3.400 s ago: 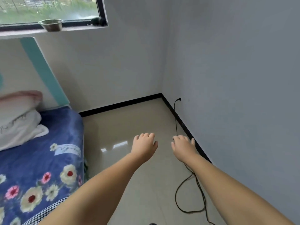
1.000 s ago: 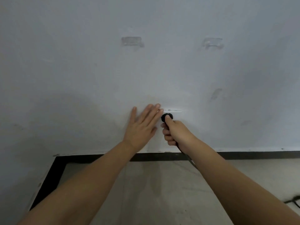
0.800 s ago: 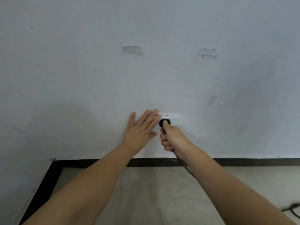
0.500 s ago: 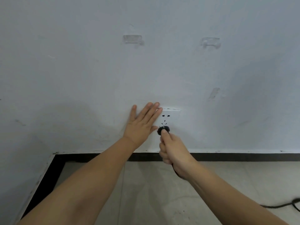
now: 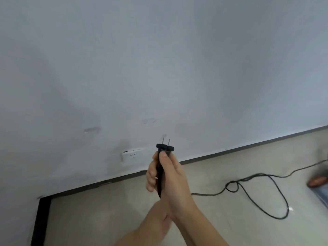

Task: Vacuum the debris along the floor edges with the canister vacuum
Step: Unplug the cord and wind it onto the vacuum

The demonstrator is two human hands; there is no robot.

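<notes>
Baseboard runs black along the floor edge at my 8 o'clock. Wall socket sits at 10 o'clock, unoccupied. My right hand is wrapped tight around the black plug, prongs pointing up, clear of the socket. My left hand lies mostly hidden beneath the right; I cannot tell its grip. Black cord loops across the floor at 3 o'clock. I see no canister vacuum.

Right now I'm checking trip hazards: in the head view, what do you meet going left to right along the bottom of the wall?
Black skirting corner → wall socket → plug held in the right hand → loose cable looped on the floor → blurred foot.
</notes>
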